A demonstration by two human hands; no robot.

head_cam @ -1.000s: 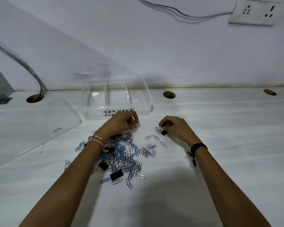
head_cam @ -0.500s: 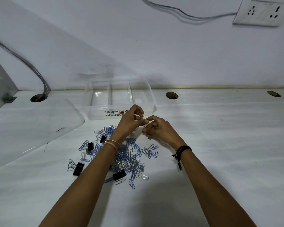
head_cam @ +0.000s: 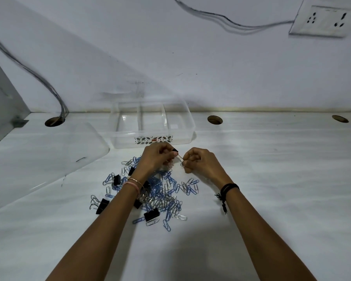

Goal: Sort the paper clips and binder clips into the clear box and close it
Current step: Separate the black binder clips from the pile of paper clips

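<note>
A heap of blue and silver paper clips (head_cam: 166, 191) lies on the white counter, with several black binder clips (head_cam: 151, 214) scattered through it. Behind the heap stands the clear box (head_cam: 130, 138), open, with three compartments that look bare. My left hand (head_cam: 156, 157) grips a small black binder clip (head_cam: 175, 150) at its fingertips. My right hand (head_cam: 201, 162) pinches a paper clip (head_cam: 182, 163) close beside it. A thin wire runs between the two hands, just in front of the box.
The box's clear lid (head_cam: 43, 161) lies flat at the left. Three round cable holes (head_cam: 214, 119) sit along the counter's back edge, one at the left with grey cables. A wall socket (head_cam: 324, 20) is at the top right.
Both hands rose from the heap and met in front of the box; they now sit slightly apart. The black binder clip passed from my right hand to my left hand.
</note>
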